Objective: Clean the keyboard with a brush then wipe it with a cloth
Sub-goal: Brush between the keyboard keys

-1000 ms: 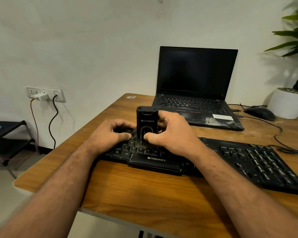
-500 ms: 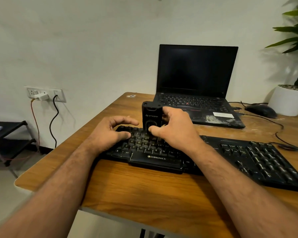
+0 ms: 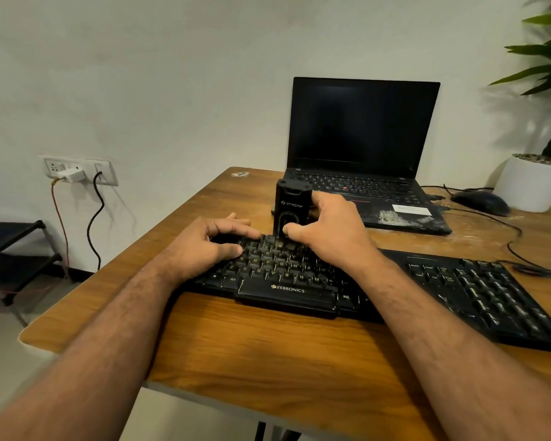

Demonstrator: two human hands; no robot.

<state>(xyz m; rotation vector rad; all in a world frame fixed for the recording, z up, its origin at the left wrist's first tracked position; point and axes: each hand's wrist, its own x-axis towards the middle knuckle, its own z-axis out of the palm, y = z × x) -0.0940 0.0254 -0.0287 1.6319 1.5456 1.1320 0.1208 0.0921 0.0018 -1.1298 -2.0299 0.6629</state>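
Wood-grain bench (image 3: 268,354) stands against a pale wall, and on it we see a black keyboard (image 3: 477,291) lying across the middle, its near edge marked ZEBRONICS. Our right hand (image 3: 331,230) grips a black brush (image 3: 291,206) upright over the top key rows at the keyboard's left half, thumb pressed on the front face and fingers curled round the far side. The brush is a squat rectangular block with a pale logo on its front and an oval recess below; its bristles we cannot make out. Our left hand (image 3: 210,246) rests on the keys just left of the brush, fingers loosely bent, holding nothing. Behind the keyboard an open laptop (image 3: 363,128) has a dark screen, with a mouse (image 3: 479,202) and a white plant pot (image 3: 531,186) to its right.
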